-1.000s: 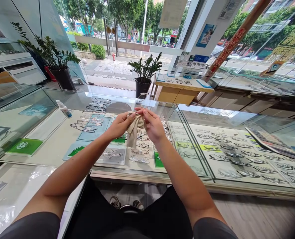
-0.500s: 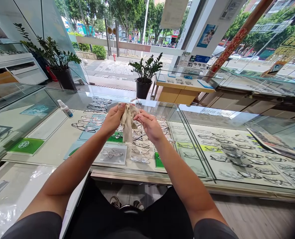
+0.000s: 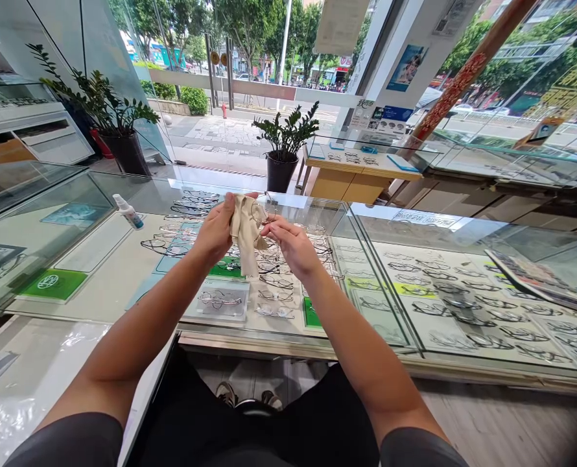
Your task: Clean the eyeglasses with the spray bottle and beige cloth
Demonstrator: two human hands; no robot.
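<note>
A beige cleaning cloth point(image 3: 246, 237) hangs in folds from my left hand point(image 3: 216, 228), whose fingers are closed on it with the thumb upright along its left edge. My right hand point(image 3: 292, 245) pinches a thin-framed pair of glasses point(image 3: 268, 219) from the right. Part of the glasses lies against the cloth, so their full shape is hidden. Both hands are held above the glass display counter, close together. To the left of them, a small white spray bottle point(image 3: 128, 212) stands on the glass top.
Rows of eyeglasses point(image 3: 275, 283) lie inside the glass counter point(image 3: 205, 329). More frames fill the right-hand case, with a magazine point(image 3: 536, 279) on top. Potted plants point(image 3: 282, 172) and a low wooden table point(image 3: 361, 188) stand beyond, before the window.
My left hand has shifted slightly left, its thumb moving up and away from the glasses. The cloth is spread wider. My right hand stays almost in place.
</note>
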